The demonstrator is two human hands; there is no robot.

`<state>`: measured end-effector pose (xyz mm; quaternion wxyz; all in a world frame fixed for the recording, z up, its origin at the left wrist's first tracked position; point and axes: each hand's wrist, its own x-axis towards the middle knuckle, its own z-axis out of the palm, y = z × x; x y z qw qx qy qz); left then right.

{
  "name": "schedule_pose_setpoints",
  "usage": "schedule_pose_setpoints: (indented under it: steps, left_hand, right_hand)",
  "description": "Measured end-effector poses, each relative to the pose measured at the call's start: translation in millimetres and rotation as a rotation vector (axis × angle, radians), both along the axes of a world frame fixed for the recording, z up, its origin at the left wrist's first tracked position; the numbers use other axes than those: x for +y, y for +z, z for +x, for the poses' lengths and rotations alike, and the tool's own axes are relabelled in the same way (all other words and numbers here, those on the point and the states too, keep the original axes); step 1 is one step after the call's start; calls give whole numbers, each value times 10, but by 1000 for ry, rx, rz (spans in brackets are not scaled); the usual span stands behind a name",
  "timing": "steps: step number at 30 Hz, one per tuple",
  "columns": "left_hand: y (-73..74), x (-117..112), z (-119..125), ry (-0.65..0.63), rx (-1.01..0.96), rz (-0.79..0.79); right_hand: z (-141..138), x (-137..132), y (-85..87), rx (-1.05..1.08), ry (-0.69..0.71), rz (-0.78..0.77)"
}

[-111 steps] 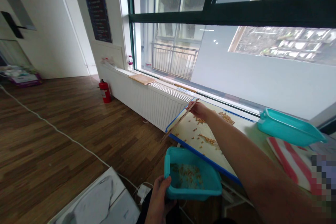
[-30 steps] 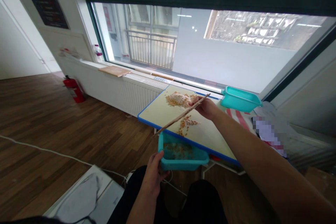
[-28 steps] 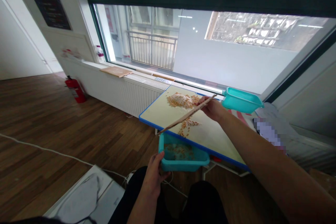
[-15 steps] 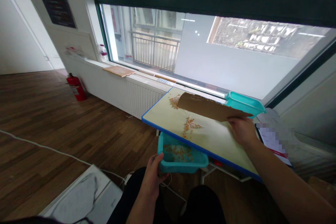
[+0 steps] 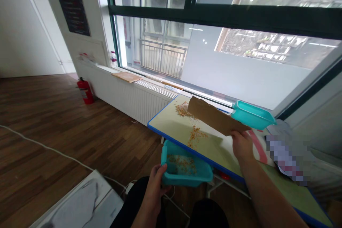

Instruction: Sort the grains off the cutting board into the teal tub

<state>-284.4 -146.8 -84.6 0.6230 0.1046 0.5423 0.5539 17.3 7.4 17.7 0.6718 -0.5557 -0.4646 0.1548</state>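
Observation:
My right hand [image 5: 242,145] is closed on the near end of a long strip of brown cardboard [image 5: 213,115], held on edge over the table [image 5: 165,121]. The strip's far end is beside a pile of yellow kernels mixed with white grains [image 5: 182,109]. A second patch of kernels [image 5: 194,136] lies nearer the table's blue edge. Below that edge, my left hand [image 5: 157,178] grips the left corner of a turquoise plastic basin [image 5: 187,180], thumb over the rim. Kernels and pale grains [image 5: 183,162] cover part of its bottom.
Another turquoise basin [image 5: 252,114] stands at the table's far side by the window. A white sheet with a red stripe [image 5: 258,146] lies right of my right hand. A radiator [image 5: 133,98], a fire extinguisher [image 5: 85,91] and a marble-patterned box [image 5: 80,199] are to the left.
My right hand has drawn the cardboard slightly nearer and changed its angle, uncovering the striped sheet. My left hand keeps its hold on the basin. The whole view has shifted a little.

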Motion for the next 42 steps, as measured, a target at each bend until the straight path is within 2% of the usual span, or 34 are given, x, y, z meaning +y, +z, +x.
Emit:
schedule_pose_setpoints:
  steps: [3,5,15,23,34,42]
  left_hand:
    - [-5,-15,7,6,13,-1]
    - [-4,-23,18,8,34,-8]
    - [-19,7,-5,-65,-9,-49]
    - [159,108,19,-42,-37,-100]
    - [284,157,27,-50,-32,-96]
    - [256,153,30,-47,-27,-83]
  right_hand:
    - [74,-23,1,3,-88,-50]
    - [117,-31,-4,2,-97,-69]
    - [114,0,-140,-49,50,-143]
    - [52,-91,-63,-98,68,-243]
    - [33,-140,-76,-118,142,-210]
    - [83,-118,-146,-33,143,-192]
